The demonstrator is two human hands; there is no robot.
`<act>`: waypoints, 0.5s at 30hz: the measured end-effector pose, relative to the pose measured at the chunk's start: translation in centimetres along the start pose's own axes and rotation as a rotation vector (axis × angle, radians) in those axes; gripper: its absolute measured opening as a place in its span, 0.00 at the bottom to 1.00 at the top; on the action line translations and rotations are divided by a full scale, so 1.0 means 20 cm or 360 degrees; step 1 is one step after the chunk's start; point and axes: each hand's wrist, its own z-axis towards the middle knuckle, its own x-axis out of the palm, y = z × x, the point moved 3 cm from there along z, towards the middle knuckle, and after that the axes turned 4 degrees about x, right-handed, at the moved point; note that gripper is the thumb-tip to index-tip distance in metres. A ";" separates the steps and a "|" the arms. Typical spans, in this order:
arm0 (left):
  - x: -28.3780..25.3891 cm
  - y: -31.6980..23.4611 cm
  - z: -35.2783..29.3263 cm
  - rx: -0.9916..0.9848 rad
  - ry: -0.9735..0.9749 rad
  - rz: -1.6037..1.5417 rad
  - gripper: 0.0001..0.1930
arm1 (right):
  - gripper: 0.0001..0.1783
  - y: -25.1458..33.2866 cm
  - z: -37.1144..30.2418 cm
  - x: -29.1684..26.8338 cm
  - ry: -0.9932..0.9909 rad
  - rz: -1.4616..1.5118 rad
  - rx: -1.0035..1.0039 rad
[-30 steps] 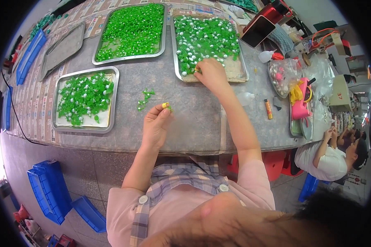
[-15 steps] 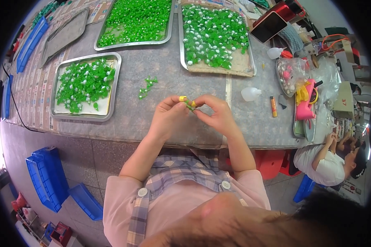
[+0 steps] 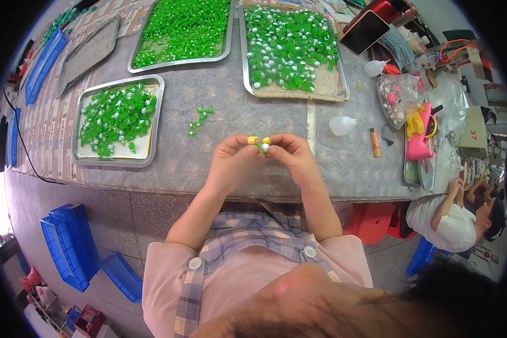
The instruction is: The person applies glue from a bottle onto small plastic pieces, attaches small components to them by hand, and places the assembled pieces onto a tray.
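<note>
Near the front edge of the table, my left hand (image 3: 230,163) and my right hand (image 3: 296,159) meet at the fingertips, both pinching one small green leafy piece with a white ball (image 3: 265,147) on it. Yellow tape wraps a finger on each hand. The fingers partly cover the piece, so its exact shape is hard to make out. Just beyond my left hand lie a few loose green sprigs with white tips (image 3: 200,119). To the left is a metal tray (image 3: 152,152) of green pieces with white balls.
Farther back are a tray of tiny green pieces (image 3: 186,31) and a larger tray of green-and-white pieces (image 3: 290,48). Rightward lie a white squeeze bottle (image 3: 342,125), a glue-stick-like tube (image 3: 375,142) and a pink tape dispenser (image 3: 419,143). Another person (image 3: 450,219) sits at far right.
My right hand has drawn closer to my left. A white ball now shows on the green piece between my fingertips, where only green showed before.
</note>
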 end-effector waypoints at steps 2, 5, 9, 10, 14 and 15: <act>0.01 0.00 0.00 -0.0015 -0.0009 -0.0019 0.06 | 0.10 0.01 0.00 0.01 -0.0008 -0.0013 0.0002; -0.01 0.00 0.00 -0.0001 -0.0068 -0.0029 0.05 | 0.10 0.05 -0.02 0.03 -0.0107 0.0012 -0.0190; -0.03 0.01 0.01 0.0007 -0.0101 0.0023 0.05 | 0.10 0.09 -0.04 0.06 -0.0155 -0.0113 -0.0389; -0.03 0.01 0.01 0.0010 -0.0089 0.0029 0.05 | 0.09 0.09 -0.04 0.07 -0.0194 -0.0207 -0.0421; -0.02 0.01 0.01 0.0028 -0.0074 0.0058 0.05 | 0.09 0.08 -0.04 0.07 -0.0267 -0.0379 -0.0444; -0.03 0.01 0.01 0.0028 -0.0075 0.0058 0.05 | 0.09 0.08 -0.04 0.07 -0.0266 -0.0379 -0.0444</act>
